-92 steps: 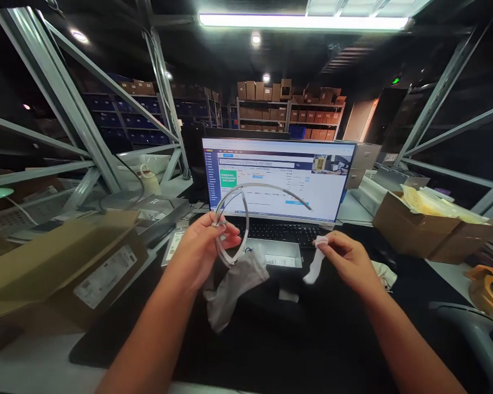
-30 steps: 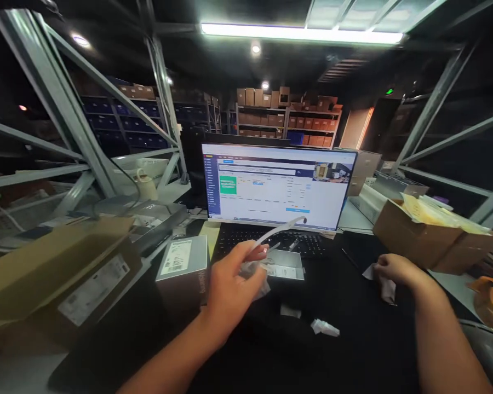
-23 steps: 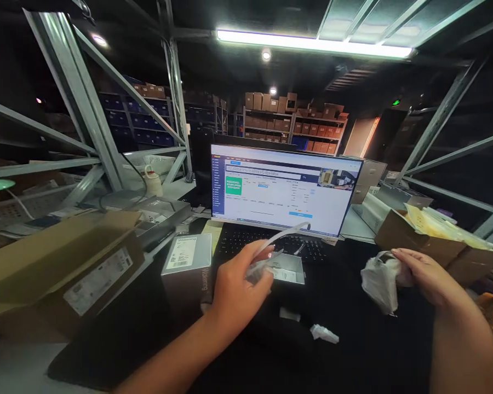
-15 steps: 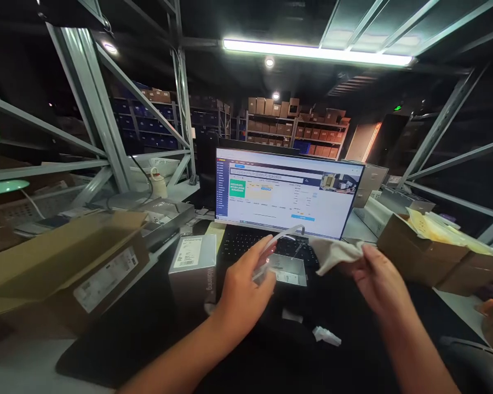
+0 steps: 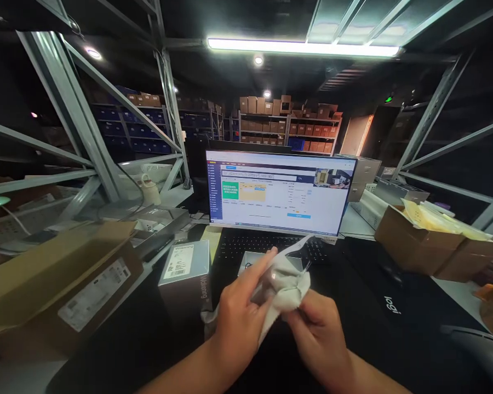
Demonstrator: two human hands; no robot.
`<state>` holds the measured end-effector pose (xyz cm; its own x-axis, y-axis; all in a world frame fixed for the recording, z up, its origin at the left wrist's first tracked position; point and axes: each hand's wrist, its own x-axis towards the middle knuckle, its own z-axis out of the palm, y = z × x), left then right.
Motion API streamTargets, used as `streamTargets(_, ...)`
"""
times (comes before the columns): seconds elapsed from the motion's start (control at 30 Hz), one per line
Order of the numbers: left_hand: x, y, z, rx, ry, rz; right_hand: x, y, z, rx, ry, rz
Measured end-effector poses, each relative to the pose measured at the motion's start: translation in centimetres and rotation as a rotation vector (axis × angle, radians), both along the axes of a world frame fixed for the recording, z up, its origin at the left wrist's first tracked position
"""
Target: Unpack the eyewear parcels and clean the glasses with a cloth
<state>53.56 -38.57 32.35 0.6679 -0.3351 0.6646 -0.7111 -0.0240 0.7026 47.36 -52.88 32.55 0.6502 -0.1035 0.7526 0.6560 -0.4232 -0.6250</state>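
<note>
The right hand (image 5: 322,328) is pinching a pale grey cloth (image 5: 291,295) between thumb and fingers, while the left hand (image 5: 240,314) is cupping cloth and a whitish curved strip (image 5: 296,245) above the black desk mat (image 5: 365,339). The strip is slanting lengthwise away, its free end pointing up and right toward the monitor (image 5: 279,202).

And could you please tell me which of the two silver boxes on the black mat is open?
The low box behind the pale cloth; its inside shows. The taller box, left of the left hand, has a closed, labelled top.
</note>
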Motion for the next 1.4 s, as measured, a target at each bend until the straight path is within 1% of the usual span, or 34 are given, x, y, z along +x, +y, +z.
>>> streamTargets(0.07, -0.1, -0.2, -0.1, -0.006, -0.034, 0.020, -0.2, 0.4, -0.7, 0.052, -0.011, -0.043)
streamTargets(0.13, -0.2, -0.5, -0.2, -0.012, -0.056, 0.056, -0.2, 0.5, -0.9, 0.127, 0.023, -0.018)
streamTargets(0.23, -0.3, -0.8, -0.3, -0.012, -0.100, 0.116, -0.2, 0.1, -0.1, 0.296, 0.125, 0.079)
streamTargets(0.3, -0.2, -1.0, -0.4, 0.006, -0.122, 0.120, -0.2, -0.2, 0.6, 0.380, 0.187, 0.093)
streamTargets(0.43, -0.1, -1.0, -0.5, 0.055, -0.142, 0.117, -0.2, -0.6, 1.4, 0.441, 0.296, 0.078)
streamTargets(0.5, -0.1, -1.0, -0.4, 0.085, -0.152, 0.113, -0.2, -0.8, 1.3, 0.449, 0.339, 0.075)
streamTargets(0.57, 0.0, -0.8, -0.4, 0.116, -0.163, 0.084, -0.2, -0.9, 1.1, 0.427, 0.357, 0.054)
streamTargets(0.73, 0.0, -0.5, -0.4, 0.158, -0.151, 0.006, -0.5, -1.0, 0.5, 0.229, 0.232, -0.081)
streamTargets(0.83, -0.1, -0.5, -0.3, 0.169, -0.133, -0.017, -0.6, -1.0, 0.2, 0.218, 0.225, -0.094)
streamTargets(0.93, 0.0, -0.7, -0.2, 0.161, -0.123, 0.000, -0.6, -1.1, 0.0, 0.251, 0.263, -0.062)
streamTargets(1.0, 0.1, -0.8, -0.1, 0.158, -0.116, 0.019, -0.3, -1.4, 0.1, 0.307, 0.289, -0.014)
streamTargets(1.13, 0.2, -1.0, -0.2, 0.171, -0.072, 0.075, 0.2, -1.8, 0.3, 0.527, 0.336, 0.089)
streamTargets(1.2, 0.1, -1.1, -0.3, 0.172, -0.059, 0.114, 0.2, -1.5, 0.1, 0.612, 0.322, 0.094)
streamTargets(1.27, 0.0, -1.2, -0.5, 0.166, -0.068, 0.142, 0.2, -0.7, -0.4, 0.593, 0.269, 0.036)
streamTargets(1.4, -0.3, -1.5, -1.0, 0.148, -0.150, 0.142, 0.1, 1.1, -1.1, 0.376, 0.080, -0.194)
